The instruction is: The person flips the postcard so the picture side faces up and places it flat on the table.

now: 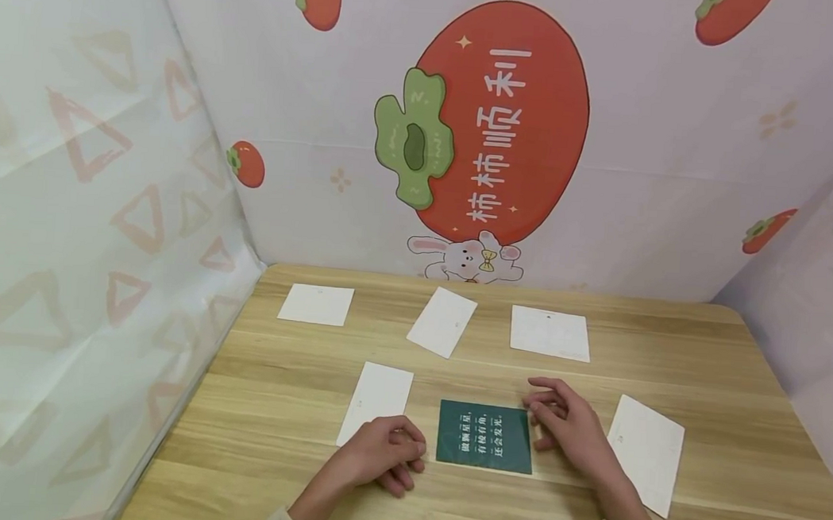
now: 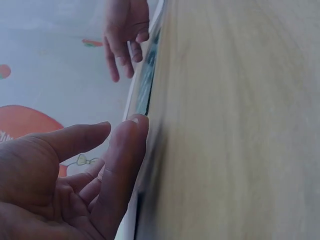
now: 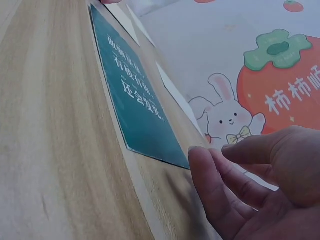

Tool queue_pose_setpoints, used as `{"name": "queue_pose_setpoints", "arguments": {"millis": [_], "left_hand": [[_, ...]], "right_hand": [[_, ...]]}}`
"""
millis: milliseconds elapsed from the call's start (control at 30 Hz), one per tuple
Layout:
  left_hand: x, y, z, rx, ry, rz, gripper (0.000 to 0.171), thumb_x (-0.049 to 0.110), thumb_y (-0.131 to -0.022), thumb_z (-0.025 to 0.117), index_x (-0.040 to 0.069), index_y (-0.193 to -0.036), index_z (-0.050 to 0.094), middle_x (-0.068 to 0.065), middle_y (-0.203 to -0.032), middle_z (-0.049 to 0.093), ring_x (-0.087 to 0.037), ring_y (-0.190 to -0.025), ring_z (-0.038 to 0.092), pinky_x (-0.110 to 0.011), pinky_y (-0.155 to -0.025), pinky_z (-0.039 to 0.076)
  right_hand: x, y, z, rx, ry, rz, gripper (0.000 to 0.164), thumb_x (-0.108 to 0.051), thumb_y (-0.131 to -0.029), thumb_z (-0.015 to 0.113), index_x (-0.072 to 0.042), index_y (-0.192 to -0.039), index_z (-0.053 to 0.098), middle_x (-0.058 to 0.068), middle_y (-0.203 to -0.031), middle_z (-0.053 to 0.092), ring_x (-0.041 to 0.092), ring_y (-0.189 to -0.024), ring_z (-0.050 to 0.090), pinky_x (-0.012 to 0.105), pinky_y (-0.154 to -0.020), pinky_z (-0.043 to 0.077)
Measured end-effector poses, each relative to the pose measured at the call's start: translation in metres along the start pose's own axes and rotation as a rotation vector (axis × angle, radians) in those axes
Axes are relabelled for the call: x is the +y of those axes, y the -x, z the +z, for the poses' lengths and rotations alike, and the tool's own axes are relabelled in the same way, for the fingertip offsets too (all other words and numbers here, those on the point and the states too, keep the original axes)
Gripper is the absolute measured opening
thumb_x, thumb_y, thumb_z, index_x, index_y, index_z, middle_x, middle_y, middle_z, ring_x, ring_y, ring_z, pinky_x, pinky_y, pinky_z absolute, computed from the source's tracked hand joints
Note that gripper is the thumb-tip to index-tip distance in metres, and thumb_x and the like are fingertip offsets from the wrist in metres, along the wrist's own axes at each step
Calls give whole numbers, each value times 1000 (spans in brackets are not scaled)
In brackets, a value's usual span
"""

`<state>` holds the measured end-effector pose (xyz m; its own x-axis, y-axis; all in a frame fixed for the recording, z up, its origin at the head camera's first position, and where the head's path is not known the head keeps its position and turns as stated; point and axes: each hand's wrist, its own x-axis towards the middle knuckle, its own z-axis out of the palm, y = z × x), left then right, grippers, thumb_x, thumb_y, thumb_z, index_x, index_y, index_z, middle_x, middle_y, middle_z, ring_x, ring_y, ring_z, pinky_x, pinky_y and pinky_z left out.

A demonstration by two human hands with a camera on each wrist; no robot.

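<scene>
A dark green card (image 1: 484, 437) with white lettering lies flat on the table between my two hands. My left hand (image 1: 385, 453) hovers just left of it, fingers loosely bent and holding nothing. Partly beneath that hand in the head view is a white card (image 1: 378, 397). On the green card's right side is my right hand (image 1: 569, 425), its fingertips close to the card's edge. In the right wrist view, thumb and fingers (image 3: 207, 185) are apart with nothing between them, and the green card (image 3: 135, 95) lies just beyond.
Along the table's far side lie three white cards, at left (image 1: 317, 305), middle (image 1: 442, 322) and right (image 1: 550, 333). Another white card (image 1: 644, 455) lies right of my right hand, partly behind the wrist. Printed curtains (image 1: 305, 205) enclose the wooden table (image 1: 248, 433).
</scene>
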<state>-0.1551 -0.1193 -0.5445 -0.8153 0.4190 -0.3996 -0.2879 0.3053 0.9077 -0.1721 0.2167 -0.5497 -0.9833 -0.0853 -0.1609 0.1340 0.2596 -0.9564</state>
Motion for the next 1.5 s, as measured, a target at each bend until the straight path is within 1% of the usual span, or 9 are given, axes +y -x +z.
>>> {"name": "queue_pose_setpoints", "arguments": {"millis": [233, 367, 500, 733, 867, 933, 1100, 1300, 1500], "left_hand": [[0, 18, -26, 44, -5, 10, 28, 28, -96, 67, 5, -111, 62, -13, -88, 74, -27, -64, 72, -44, -54, 62], [-3, 26, -44, 81, 4, 6, 32, 29, -97, 67, 3, -115, 60, -15, -91, 73, -26, -67, 73, -45, -57, 63], [-8, 33, -59, 116, 7, -4, 35, 28, -97, 66, 1, -118, 59, -15, -93, 73, -26, -69, 73, -45, -59, 63], [-14, 44, -74, 158, 8, -30, 37, 28, -99, 63, -1, -122, 58, -12, -94, 72, -26, -74, 73, -43, -61, 63], [-18, 50, -82, 185, 4, -39, 41, 30, -99, 63, -1, -125, 57, -12, -96, 72, -26, -75, 73, -43, -62, 64], [-19, 52, -86, 203, 11, -45, 44, 33, -99, 63, -2, -126, 57, -12, -98, 72, -27, -76, 73, -44, -63, 64], [-23, 53, -97, 252, 20, -54, 47, 37, -99, 62, -1, -126, 56, -13, -103, 72, -28, -77, 73, -45, -63, 64], [-21, 49, -105, 258, 11, -44, 48, 38, -100, 61, 0, -127, 56, -15, -110, 71, -28, -79, 73, -44, -65, 64], [-17, 45, -109, 282, 6, -34, 49, 38, -100, 60, -1, -129, 55, -16, -114, 70, -30, -80, 73, -44, -64, 64]], "right_hand": [[-6, -8, 8, -79, -70, -10, 45, -21, -103, 58, -8, -144, 45, 25, -123, 63, 28, -93, 68, 43, -63, 63], [-13, -13, 16, -125, -101, 14, 46, -24, -104, 57, -9, -145, 44, 23, -124, 63, 31, -96, 68, 43, -66, 64], [-21, -19, 27, -179, -109, 13, 45, -25, -105, 54, -8, -145, 44, 23, -125, 62, 35, -99, 68, 44, -68, 64], [-31, -30, 48, -246, -108, -13, 43, -22, -105, 53, -4, -143, 46, 25, -125, 60, 37, -100, 67, 44, -68, 64], [-37, -34, 60, -260, -127, -5, 42, -20, -105, 54, -1, -142, 47, 26, -126, 58, 37, -103, 65, 44, -70, 64], [-40, -36, 66, -264, -154, 17, 42, -20, -105, 54, -1, -142, 47, 25, -129, 57, 36, -107, 65, 45, -72, 64], [-44, -38, 80, -332, -248, 62, 45, -21, -106, 51, -2, -145, 42, 24, -140, 51, 38, -120, 60, 46, -76, 63], [-43, -34, 92, -430, -335, 97, 50, -24, -106, 51, -2, -149, 38, 24, -149, 46, 38, -129, 56, 46, -80, 62], [-44, -30, 102, -464, -417, 109, 52, -26, -106, 50, 1, -149, 36, 24, -152, 40, 39, -136, 48, 47, -85, 61]]}}
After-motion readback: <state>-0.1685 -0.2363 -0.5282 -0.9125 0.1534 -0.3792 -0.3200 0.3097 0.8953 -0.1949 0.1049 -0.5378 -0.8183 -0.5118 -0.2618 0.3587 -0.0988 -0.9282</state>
